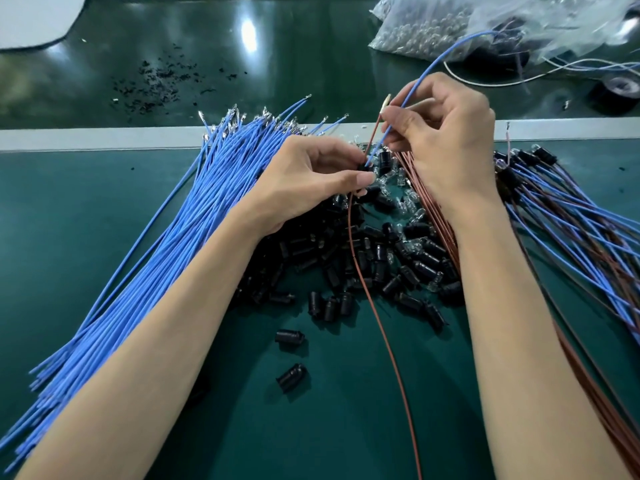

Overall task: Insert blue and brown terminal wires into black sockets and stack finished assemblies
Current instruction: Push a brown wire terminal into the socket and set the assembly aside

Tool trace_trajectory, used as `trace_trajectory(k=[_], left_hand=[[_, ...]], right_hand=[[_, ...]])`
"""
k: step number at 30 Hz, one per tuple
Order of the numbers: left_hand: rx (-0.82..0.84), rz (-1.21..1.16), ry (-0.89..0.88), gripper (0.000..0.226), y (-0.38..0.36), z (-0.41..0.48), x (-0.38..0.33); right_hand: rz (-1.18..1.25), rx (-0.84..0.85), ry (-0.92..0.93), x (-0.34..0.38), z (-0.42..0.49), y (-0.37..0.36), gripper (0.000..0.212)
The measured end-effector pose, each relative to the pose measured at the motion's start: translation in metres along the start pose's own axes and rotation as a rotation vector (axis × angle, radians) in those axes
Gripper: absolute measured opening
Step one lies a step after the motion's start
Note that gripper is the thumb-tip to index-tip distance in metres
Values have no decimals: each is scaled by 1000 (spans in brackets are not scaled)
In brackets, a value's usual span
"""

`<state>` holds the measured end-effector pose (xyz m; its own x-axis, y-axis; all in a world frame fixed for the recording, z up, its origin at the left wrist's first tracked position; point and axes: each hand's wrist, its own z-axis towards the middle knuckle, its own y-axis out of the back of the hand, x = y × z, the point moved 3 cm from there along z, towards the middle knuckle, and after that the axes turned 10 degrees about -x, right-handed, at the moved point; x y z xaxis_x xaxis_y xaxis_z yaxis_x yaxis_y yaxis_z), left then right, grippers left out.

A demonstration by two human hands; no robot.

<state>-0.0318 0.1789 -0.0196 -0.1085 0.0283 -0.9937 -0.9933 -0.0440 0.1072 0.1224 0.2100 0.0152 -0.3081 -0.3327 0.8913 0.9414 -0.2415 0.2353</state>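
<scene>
Step in hand: the right hand (446, 133) pinches a blue wire (408, 98) and aims its lower end at a black socket (363, 167), which the left hand (311, 174) holds between thumb and fingertips, above the socket pile.
Doing it well: I judge the wire must go in straight, with the socket kept steady; the loose brown wire (377, 306) also held there should not cross the opening.
Supplies: blue wire bundle (173, 237) at left, finished assemblies (571, 220) at right, socket pile (381, 258) between.
Surface: a green mat (69, 237), then a shiny dark bench with plastic bags (450, 26) behind.
</scene>
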Motion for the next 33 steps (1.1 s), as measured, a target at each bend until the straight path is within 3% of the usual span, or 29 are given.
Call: trace_trajectory(k=[3,6,12,17,27,33], left_hand=[[-4,-57,7,15,1,0,0],[3,-25,0,16,1,-1,0],[-6,-65,4,15,1,0,-1],[-7,-24,-44,20,1,-1,-3],[-14,28,-33,24,1,0,0],[-53,62,-48,15,1,2,0]], right_hand=[[-10,-37,10,0,1,2,20],[11,54,7,1,-2,-1,26],[57,39,-31,-4,1,3,19],[50,269,-105,-9,-7,-4,14],[-44,306,-104,-8,-6,-5,19],[-73,198,-84,-9,-7,-7,24]])
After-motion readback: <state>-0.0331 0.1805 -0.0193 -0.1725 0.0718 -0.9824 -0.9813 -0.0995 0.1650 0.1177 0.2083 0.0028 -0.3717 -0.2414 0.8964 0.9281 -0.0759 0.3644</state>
